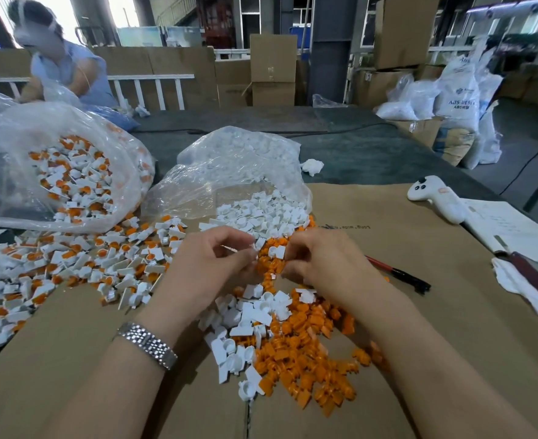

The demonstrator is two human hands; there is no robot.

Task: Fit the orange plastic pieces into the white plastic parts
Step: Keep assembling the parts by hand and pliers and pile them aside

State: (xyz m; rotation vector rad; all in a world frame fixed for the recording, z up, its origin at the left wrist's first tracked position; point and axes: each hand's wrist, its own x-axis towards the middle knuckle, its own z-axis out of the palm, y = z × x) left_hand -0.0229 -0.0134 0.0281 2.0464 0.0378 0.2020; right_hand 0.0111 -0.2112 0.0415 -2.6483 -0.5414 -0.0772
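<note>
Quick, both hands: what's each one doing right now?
Left hand: fingers curled, pinching a small white part.
Right hand: fingers curled, pinching another white part.

Small orange plastic pieces (305, 353) are being shown heaped beside small white plastic parts (245, 324) on brown corrugated cardboard (419, 312); a silver chequered metal watchband (147, 343) is being worn.

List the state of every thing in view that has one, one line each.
Left hand: fingers curled, pinching a white part.
Right hand: fingers curled round a white part.
Left bag: open, holding assembled pieces.
Middle bag: open, white parts spilling out.
Orange pieces: loose, heaped on cardboard.
</note>
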